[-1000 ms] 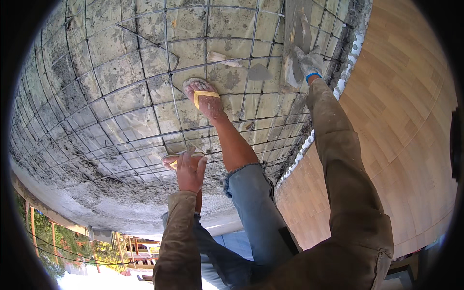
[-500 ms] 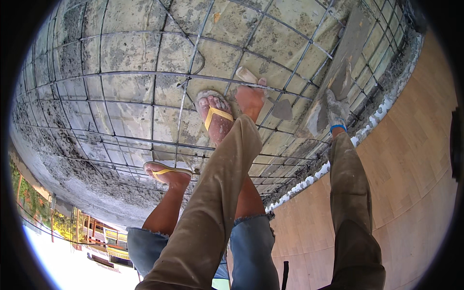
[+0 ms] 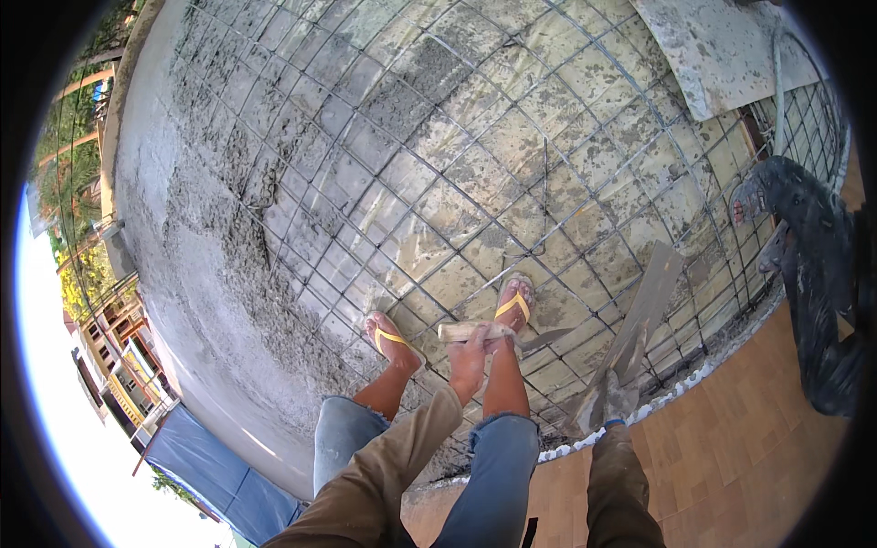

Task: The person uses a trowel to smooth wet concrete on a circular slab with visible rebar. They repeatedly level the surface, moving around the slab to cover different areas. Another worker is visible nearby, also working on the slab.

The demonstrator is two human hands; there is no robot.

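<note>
As I watch, the left hand, nearer, clasps the trowel, which lies crosswise, blade pointing right toward the slanting plank; the right hand, apart, touches the plank's near end; its grip I cannot tell.

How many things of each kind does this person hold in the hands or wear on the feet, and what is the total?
Trowel, in left hand: 1
Long board, in right hand: 1
Yellow-strapped flip-flops: 2
Total: 4

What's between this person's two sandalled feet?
In the head view, the trowel's wooden handle, held in the left hand, shows between the left foot and right foot, over wire mesh.
</note>
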